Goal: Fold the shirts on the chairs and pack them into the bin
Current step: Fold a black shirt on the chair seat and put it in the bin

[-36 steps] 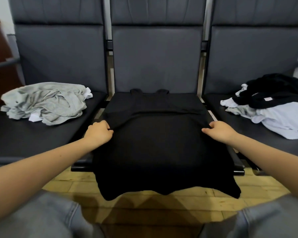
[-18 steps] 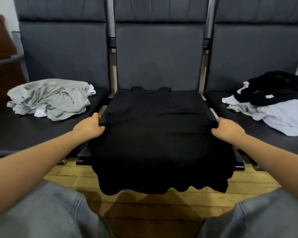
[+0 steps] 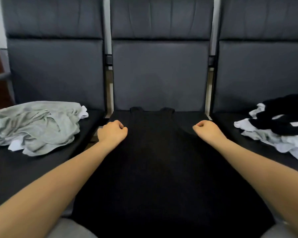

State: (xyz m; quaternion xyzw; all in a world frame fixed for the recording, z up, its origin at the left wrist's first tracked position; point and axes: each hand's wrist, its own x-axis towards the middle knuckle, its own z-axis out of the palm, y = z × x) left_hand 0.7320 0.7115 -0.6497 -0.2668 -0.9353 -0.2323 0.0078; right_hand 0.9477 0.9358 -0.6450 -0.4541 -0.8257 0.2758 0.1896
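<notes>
A spread shirt (image 3: 155, 160) lies on the middle chair (image 3: 159, 74), its straps at the seat's back edge. On the left chair (image 3: 55, 71) sits a crumpled pile (image 3: 34, 127); on the right chair (image 3: 263, 73), near its right edge, a second pile (image 3: 279, 127).

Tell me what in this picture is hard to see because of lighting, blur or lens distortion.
Head view: the black shirt blends into the dark middle seat, its side edges nearly lost; the wide lens bows the seat backs outward; slight softness overall; left hand and right hand stay clear, fingers curled on the cloth.
</notes>
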